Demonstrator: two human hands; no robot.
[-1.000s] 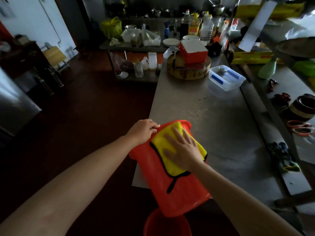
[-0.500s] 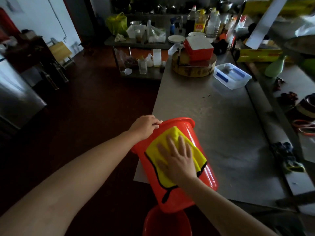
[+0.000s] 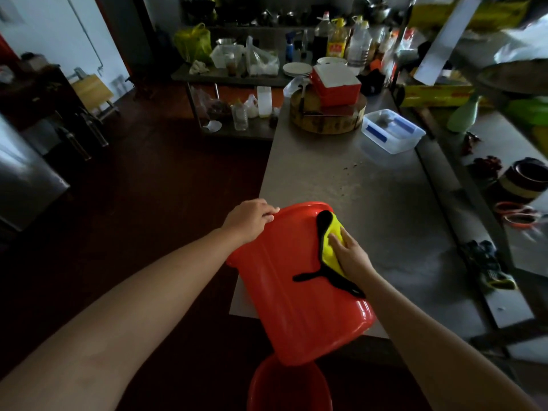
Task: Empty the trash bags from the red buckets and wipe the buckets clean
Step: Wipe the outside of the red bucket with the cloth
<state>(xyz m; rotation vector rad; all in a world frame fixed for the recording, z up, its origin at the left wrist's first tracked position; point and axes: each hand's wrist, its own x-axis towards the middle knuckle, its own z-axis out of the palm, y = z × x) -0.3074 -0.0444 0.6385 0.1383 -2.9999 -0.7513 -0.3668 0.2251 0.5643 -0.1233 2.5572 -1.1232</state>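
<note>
Head view: a red bucket (image 3: 296, 286) fills the lower middle of the frame. It is tipped on its side over the near left corner of a steel table (image 3: 370, 203), with its rim pointing away and its base towards the camera, past the table's edge. The left hand (image 3: 250, 219) is at the rim on the bucket's upper left, fingers curled over the edge and gripping it. The right hand (image 3: 351, 256) lies on the bucket's right flank with its fingers straight, pressing a yellow cloth (image 3: 330, 247) with black trim flat against the outer wall. One black corner of the cloth trails down across the red plastic.

At the bottom edge of the frame, just below the tipped bucket's base, the top of a second red bucket (image 3: 289, 387) shows. Far up the table, in the upper middle of the frame, a red box (image 3: 336, 84) sits on a round chopping block (image 3: 326, 117). A clear plastic box (image 3: 393, 132) stands just to the right of the block.
</note>
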